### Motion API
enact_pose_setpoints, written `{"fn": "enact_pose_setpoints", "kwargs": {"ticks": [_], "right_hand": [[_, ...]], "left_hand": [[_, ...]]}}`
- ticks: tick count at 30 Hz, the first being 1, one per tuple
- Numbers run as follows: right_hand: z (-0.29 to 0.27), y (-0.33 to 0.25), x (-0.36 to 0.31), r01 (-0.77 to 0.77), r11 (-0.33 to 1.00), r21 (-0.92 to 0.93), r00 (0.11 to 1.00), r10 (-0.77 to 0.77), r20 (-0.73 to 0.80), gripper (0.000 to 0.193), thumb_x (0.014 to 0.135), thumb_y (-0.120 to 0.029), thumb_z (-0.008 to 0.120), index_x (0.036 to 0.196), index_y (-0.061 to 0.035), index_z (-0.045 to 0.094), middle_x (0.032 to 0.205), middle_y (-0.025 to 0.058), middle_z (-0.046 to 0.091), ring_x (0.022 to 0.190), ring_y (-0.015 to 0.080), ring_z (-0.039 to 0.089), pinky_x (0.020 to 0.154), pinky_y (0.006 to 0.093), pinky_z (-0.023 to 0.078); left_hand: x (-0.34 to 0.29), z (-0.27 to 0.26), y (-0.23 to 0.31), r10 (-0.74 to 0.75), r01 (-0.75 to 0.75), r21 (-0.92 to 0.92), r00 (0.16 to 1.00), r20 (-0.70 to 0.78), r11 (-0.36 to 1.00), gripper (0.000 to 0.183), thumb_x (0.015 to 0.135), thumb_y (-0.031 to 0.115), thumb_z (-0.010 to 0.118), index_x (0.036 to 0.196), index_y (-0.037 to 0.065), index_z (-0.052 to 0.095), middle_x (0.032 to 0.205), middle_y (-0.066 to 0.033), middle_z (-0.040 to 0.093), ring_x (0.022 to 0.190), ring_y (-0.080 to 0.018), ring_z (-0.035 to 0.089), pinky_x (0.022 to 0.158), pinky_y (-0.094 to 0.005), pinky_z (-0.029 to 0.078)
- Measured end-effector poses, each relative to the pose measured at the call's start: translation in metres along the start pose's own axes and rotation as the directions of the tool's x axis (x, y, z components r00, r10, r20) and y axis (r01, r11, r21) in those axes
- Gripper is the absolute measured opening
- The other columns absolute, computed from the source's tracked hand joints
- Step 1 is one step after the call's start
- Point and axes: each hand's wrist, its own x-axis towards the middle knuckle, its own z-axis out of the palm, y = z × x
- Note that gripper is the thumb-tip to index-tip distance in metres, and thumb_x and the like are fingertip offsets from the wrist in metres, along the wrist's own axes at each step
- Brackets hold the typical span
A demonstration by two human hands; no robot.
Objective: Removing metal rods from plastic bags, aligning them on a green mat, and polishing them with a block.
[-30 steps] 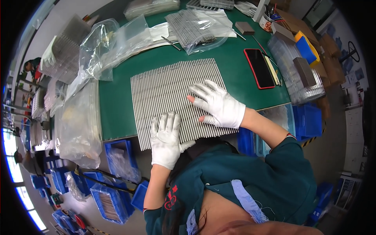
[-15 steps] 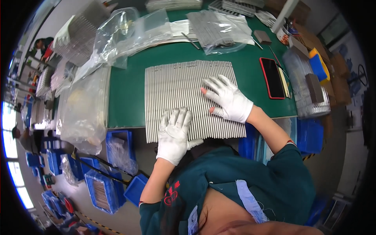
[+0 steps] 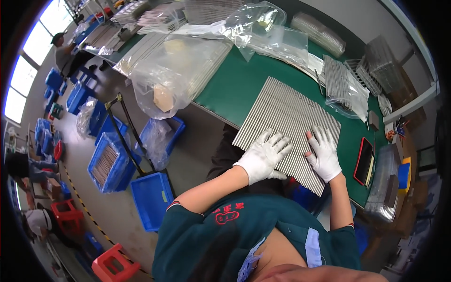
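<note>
A broad row of slim grey metal rods lies side by side on the green table, its near ends reaching past the table's edge towards me. My left hand, in a white glove with greyed fingertips, rests on the near left part of the row, fingers spread and thumb stretched out. On the right part lies my right hand, also gloved in white, with the thumb tip and one fingertip bare. Its fingers are stretched out too. Neither hand grips anything; both palms face down on the rods.
Bagged rods and a thin dark tool lie beyond the row. A red-cased phone is at the right. Plastic-covered stacks stand at the left. Blue bins, a trolley handle and a red stool occupy the floor.
The view has swung left, showing more of the floor and bins. Both hands still lie flat on the rods, and the right hand sits nearer the row's close end than before.
</note>
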Motion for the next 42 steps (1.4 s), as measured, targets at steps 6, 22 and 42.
{"fn": "enact_pose_setpoints", "kwargs": {"ticks": [6,22,42], "right_hand": [[-0.001,0.003,-0.001,-0.027,0.999,-0.02,0.996,0.028,0.085,0.07,0.096,-0.055,0.035,0.142,-0.0021,0.039,0.145,0.0236,0.037,0.135,0.0427,0.033,0.115,0.0511,0.021],[-0.014,-0.021,0.026,-0.036,0.999,0.04,0.996,0.033,0.089,0.062,0.088,-0.037,0.056,0.139,-0.0039,0.044,0.141,0.0222,0.043,0.134,0.0364,0.037,0.115,0.0472,0.022],[-0.059,0.215,-0.006,-0.871,0.432,-0.235,0.453,0.89,-0.041,0.028,0.089,-0.016,0.051,0.11,-0.0113,0.068,0.115,0.0179,0.066,0.103,0.0342,0.065,0.084,0.0446,0.053]], "left_hand": [[-0.027,-0.075,-0.06,-0.095,0.135,0.147,0.962,-0.255,0.98,0.08,0.075,0.056,0.066,0.137,0.009,0.047,0.141,-0.0167,0.046,0.133,-0.0377,0.039,0.114,-0.0517,0.023],[-0.149,-0.153,-0.257,-0.42,0.52,0.019,0.71,-0.565,0.854,0.076,0.076,0.016,0.076,0.142,0.003,0.042,0.138,-0.0213,0.05,0.128,-0.0323,0.047,0.109,-0.0372,0.035],[-0.189,-0.085,-0.256,-0.706,0.782,0.142,0.612,-0.356,0.607,0.022,0.084,0.012,0.065,0.101,-0.002,0.066,0.122,-0.0208,0.061,0.114,-0.0359,0.056,0.1,-0.0399,0.044]]}}
